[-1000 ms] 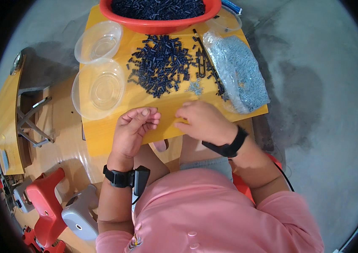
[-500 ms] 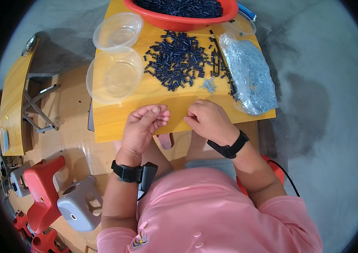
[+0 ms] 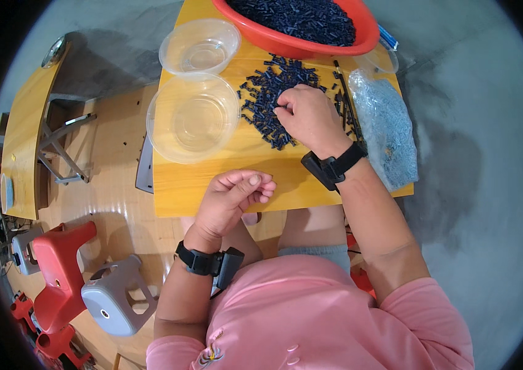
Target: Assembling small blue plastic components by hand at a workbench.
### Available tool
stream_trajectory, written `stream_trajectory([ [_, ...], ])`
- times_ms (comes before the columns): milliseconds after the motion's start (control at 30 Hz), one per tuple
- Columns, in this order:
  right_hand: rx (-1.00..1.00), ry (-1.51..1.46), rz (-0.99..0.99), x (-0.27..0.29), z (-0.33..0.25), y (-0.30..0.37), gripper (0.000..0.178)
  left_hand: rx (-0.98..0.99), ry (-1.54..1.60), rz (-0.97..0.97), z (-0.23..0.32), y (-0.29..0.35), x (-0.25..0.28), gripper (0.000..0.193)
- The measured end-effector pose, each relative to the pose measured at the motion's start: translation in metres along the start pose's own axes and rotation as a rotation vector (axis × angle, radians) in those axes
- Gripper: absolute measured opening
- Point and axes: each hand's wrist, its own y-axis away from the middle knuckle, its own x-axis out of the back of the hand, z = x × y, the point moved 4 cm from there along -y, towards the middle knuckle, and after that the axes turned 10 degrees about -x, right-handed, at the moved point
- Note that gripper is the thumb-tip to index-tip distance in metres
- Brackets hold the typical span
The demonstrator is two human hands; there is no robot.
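Dark pieces [image 3: 258, 105], more than I can count, lie heaped mid-counter and fill one red basin [image 3: 310, 52] at the far end. After that basin, by size, come two clear bowls [image 3: 193, 117] on the left, one bag [image 3: 384, 135] of silvery bits on the right and one thin black rod [image 3: 346, 92] beside it.

The counter [image 3: 187, 188] is yellow wood; grey floor [image 3: 471, 154] spreads to its right, tan floor [image 3: 113, 160] to its left, with a side table [image 3: 30, 123], a red stool [image 3: 58, 271] and a grey stool [image 3: 110, 302].

Right hand [image 3: 307, 117]: over the heap, fingers bent together. Left hand [image 3: 233, 196]: near the front edge, fingers curled, thumb against them. From here I can't tell whether either grips anything.
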Motion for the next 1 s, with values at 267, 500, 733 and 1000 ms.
stream_trajectory([
  [267, -0.018, 0.115, -0.012, -0.014, -0.001, -0.008, 0.01, 0.039, 0.065, -0.032, 0.0, -0.003, 0.004, 0.018],
  [500, -0.018, 0.097, -0.01, -0.016, 0.004, -0.011, 0.006, 0.031, 0.095, -0.022, 0.0, -0.003, 0.003, 0.018],
  [733, 0.002, 0.066, 0.043, -0.012, 0.003, -0.007, 0.004, 0.022, 0.079, -0.012, -0.001, -0.002, 0.003, 0.019],
  [1000, 0.08, 0.107, 0.026, -0.018, 0.003, -0.008, 0.005, 0.012, 0.07, -0.013, -0.001, -0.003, 0.003, 0.02],
])
